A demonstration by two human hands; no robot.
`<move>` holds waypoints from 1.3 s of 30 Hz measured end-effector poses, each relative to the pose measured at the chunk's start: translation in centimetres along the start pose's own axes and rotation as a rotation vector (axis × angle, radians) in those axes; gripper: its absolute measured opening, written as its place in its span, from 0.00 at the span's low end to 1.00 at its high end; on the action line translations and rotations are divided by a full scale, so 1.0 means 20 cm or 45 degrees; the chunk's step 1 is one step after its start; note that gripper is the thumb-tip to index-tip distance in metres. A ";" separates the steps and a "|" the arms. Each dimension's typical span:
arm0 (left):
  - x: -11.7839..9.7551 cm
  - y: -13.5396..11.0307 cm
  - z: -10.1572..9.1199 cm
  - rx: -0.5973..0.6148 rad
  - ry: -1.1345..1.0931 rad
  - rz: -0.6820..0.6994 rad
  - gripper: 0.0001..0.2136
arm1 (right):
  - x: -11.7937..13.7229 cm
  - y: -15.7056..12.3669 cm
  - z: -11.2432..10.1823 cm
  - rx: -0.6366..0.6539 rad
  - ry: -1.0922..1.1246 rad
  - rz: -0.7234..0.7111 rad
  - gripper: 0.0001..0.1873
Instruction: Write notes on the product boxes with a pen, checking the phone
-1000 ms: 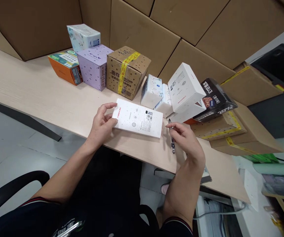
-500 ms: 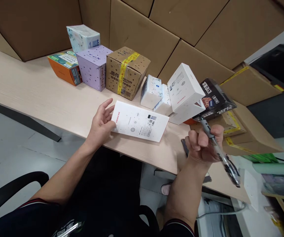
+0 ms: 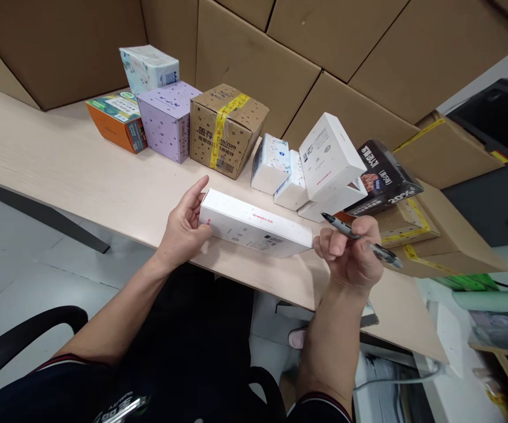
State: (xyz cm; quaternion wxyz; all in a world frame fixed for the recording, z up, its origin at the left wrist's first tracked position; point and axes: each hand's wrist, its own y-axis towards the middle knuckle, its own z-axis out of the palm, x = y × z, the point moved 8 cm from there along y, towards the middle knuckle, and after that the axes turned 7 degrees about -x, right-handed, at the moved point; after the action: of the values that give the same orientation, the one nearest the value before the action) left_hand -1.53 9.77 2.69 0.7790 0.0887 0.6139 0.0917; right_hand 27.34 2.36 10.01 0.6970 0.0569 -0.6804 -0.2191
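A long white box (image 3: 256,226) with small red and black print is tilted above the table's front edge. My left hand (image 3: 187,226) grips its left end, thumb on the near face and fingers behind. At the box's right end is my right hand (image 3: 351,252), its fingers closed round a pen (image 3: 340,225) with a dark tip and clear barrel. The pen points up and left. The fingertips of that hand meet the corner of the white box; whether they press on it I cannot tell.
Along the table (image 3: 104,182) stand an orange box (image 3: 115,126), a purple box (image 3: 166,120), a taped brown carton (image 3: 225,132), tissue packs (image 3: 271,164), white boxes (image 3: 331,153) and a black box (image 3: 384,176). Large cardboard cartons (image 3: 254,64) form a wall behind.
The white box has turned so its long narrow side shows on top. My right hand has moved left to the box's right end, and the pen has swung to a flatter angle.
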 end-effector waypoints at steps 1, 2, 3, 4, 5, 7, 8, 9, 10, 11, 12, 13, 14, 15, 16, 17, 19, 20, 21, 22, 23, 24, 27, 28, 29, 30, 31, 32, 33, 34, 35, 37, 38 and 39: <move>0.00 0.00 0.00 -0.010 0.029 0.006 0.39 | -0.01 0.00 0.00 0.007 -0.024 0.006 0.22; -0.01 0.00 -0.01 -0.017 0.060 0.015 0.37 | -0.01 0.00 0.01 0.007 -0.053 0.012 0.22; -0.02 -0.01 -0.01 -0.023 0.088 0.024 0.35 | -0.02 0.00 0.01 0.000 -0.081 0.017 0.23; -0.02 -0.01 -0.01 -0.028 0.110 0.034 0.32 | -0.02 0.00 0.00 -0.006 -0.103 0.020 0.23; -0.03 -0.01 -0.01 -0.036 0.123 0.046 0.30 | -0.02 0.00 0.00 -0.009 -0.111 0.021 0.23; -0.04 -0.01 -0.02 -0.046 0.138 0.080 0.25 | -0.02 0.00 0.00 0.005 -0.067 0.014 0.21; -0.05 -0.01 -0.02 -0.042 0.144 0.108 0.22 | -0.02 0.00 0.01 0.022 -0.021 0.009 0.20; -0.06 -0.01 -0.01 -0.032 0.150 0.146 0.19 | -0.02 0.00 0.02 0.042 0.030 0.006 0.17; -0.06 -0.01 -0.01 -0.015 0.157 0.185 0.17 | -0.02 0.00 0.03 0.069 0.080 0.000 0.16; -0.06 -0.01 0.00 0.010 0.168 0.223 0.16 | -0.02 0.00 0.04 0.094 0.122 -0.009 0.14; -0.06 0.00 0.01 0.038 0.183 0.259 0.16 | -0.01 0.00 0.05 0.114 0.151 -0.019 0.13; -0.05 0.00 0.02 0.072 0.207 0.293 0.16 | -0.01 0.00 0.05 0.125 0.166 -0.027 0.13; -0.05 0.00 0.03 0.103 0.240 0.328 0.15 | -0.01 0.00 0.06 0.125 0.173 -0.034 0.13; -0.05 0.00 0.04 0.128 0.279 0.365 0.15 | -0.01 0.00 0.06 0.110 0.175 -0.037 0.13; -0.05 -0.01 0.05 0.143 0.327 0.402 0.14 | -0.01 0.00 0.05 0.084 0.167 -0.034 0.13; -0.05 -0.01 0.06 0.147 0.383 0.441 0.13 | -0.02 0.01 0.05 0.048 0.150 -0.028 0.13; -0.05 -0.01 0.07 0.141 0.474 0.496 0.12 | -0.04 0.02 0.03 -0.023 0.099 -0.007 0.12; -0.06 -0.02 0.08 0.148 0.496 0.506 0.12 | -0.06 0.03 0.03 -0.051 0.068 0.015 0.11; -0.06 -0.02 0.08 0.167 0.498 0.507 0.12 | -0.08 0.03 0.03 -0.075 0.043 0.042 0.11; -0.06 -0.02 0.09 0.194 0.480 0.505 0.12 | -0.09 0.04 0.02 -0.096 0.026 0.074 0.11; -0.06 -0.03 0.10 0.223 0.447 0.504 0.12 | -0.11 0.04 0.02 -0.117 0.019 0.107 0.12; -0.06 -0.03 0.11 0.254 0.414 0.501 0.12 | -0.13 0.05 0.02 -0.134 0.020 0.140 0.13; -0.07 -0.04 0.12 0.341 0.360 0.485 0.15 | -0.16 0.05 0.03 -0.169 0.036 0.220 0.15; -0.06 -0.04 0.11 0.372 0.353 0.459 0.17 | -0.17 0.05 0.03 -0.170 0.033 0.248 0.16; -0.06 -0.04 0.11 0.403 0.340 0.420 0.19 | -0.18 0.05 0.04 -0.167 0.026 0.277 0.16; -0.05 -0.04 0.10 0.436 0.316 0.370 0.22 | -0.19 0.04 0.04 -0.161 0.016 0.307 0.17; -0.03 -0.03 0.10 0.468 0.281 0.311 0.24 | -0.21 0.04 0.05 -0.154 0.002 0.335 0.18; -0.02 -0.03 0.09 0.499 0.241 0.249 0.25 | -0.22 0.03 0.05 -0.146 -0.014 0.358 0.20; -0.02 -0.03 0.09 0.527 0.202 0.191 0.26 | -0.23 0.03 0.06 -0.140 -0.030 0.369 0.21; -0.01 -0.04 0.09 0.550 0.171 0.144 0.27 | -0.23 0.02 0.07 -0.137 -0.045 0.368 0.21; -0.01 -0.04 0.09 0.566 0.154 0.112 0.26 | -0.24 0.02 0.08 -0.133 -0.058 0.354 0.21; -0.01 -0.04 0.09 0.562 0.174 0.091 0.22 | -0.24 0.01 0.11 -0.115 -0.080 0.309 0.20; -0.01 -0.03 0.10 0.543 0.209 0.096 0.18 | -0.24 0.01 0.12 -0.108 -0.094 0.282 0.18; -0.01 -0.03 0.10 0.513 0.256 0.107 0.14 | -0.23 0.01 0.14 -0.103 -0.114 0.256 0.16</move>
State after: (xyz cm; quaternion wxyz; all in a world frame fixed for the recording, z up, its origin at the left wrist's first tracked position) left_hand 0.30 9.04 3.26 0.6760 0.2584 0.6901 0.0079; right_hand 24.82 4.94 5.97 0.6862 -0.0497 -0.7036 -0.1779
